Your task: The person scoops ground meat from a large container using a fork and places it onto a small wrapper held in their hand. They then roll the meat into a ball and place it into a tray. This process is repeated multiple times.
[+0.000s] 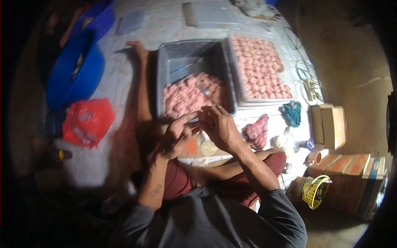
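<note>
My left hand [177, 136] and my right hand [218, 128] meet over the near edge of a grey plastic tub [233, 90], fingers bent and fingertips close together. Blur and the fingers themselves hide whether anything small is between them. A mound of pink minced meat [189, 93] fills the near part of the tub. What looks like a metal spoon [204, 90] rests in the meat, and a thin blue object [183, 67] lies on the tub's bare floor. To the right, a clear plastic container [263, 102] holds rows of small pink meat portions [257, 65].
Left are a blue basin [96, 71] and a red plastic bag [90, 124]. A red-and-white cloth [257, 131], a teal cloth [291, 113] and a power strip [311, 90] lie right. Beyond them stand cardboard boxes [344, 178] and a yellow basket [310, 192]. Another person sits far left.
</note>
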Motion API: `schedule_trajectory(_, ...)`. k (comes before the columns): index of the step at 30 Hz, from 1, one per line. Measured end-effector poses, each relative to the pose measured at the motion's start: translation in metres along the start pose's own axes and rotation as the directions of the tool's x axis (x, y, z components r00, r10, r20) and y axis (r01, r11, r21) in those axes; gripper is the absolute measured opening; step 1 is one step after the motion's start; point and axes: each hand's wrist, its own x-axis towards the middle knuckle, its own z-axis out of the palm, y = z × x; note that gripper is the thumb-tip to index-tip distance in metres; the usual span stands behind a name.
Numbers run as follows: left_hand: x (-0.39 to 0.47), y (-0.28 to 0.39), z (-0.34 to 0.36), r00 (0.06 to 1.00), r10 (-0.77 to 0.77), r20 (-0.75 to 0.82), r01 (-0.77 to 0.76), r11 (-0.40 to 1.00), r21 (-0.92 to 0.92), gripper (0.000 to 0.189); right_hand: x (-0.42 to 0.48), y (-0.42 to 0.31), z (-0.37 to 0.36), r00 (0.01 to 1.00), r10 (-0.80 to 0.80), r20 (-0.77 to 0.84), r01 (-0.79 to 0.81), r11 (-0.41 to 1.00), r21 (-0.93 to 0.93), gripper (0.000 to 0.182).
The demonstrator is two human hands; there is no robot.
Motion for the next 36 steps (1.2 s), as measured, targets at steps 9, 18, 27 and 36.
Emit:
schedule_trajectory(9,0.000,-0.038,-0.011,0.990,-0.139,0.025,0.138,0.989,0.060,0.041,0.004,0.073,-0.215,0.867,0.343,-0.362,-0.438,0.870,-0.225,0.026)
schedule_trajectory(18,-0.001,-0.076,-0.004,0.908,-0.410,0.089,0.338,0.841,0.423,0.031,0.077,0.231,-0.267,0.906,0.406,0.115,-0.178,0.616,-0.767,0.020)
schedule_trajectory(27,0.008,-0.079,-0.001,0.906,-0.410,0.108,0.312,0.817,0.484,0.037,0.094,0.243,-0.251,0.823,0.518,0.233,-0.156,0.600,-0.784,0.048)
schedule_trajectory(36,0.010,-0.080,0.003,0.898,-0.426,0.112,0.309,0.789,0.531,0.040,0.089,0.233,-0.251,0.851,0.503,0.153,-0.126,0.477,-0.870,0.044)
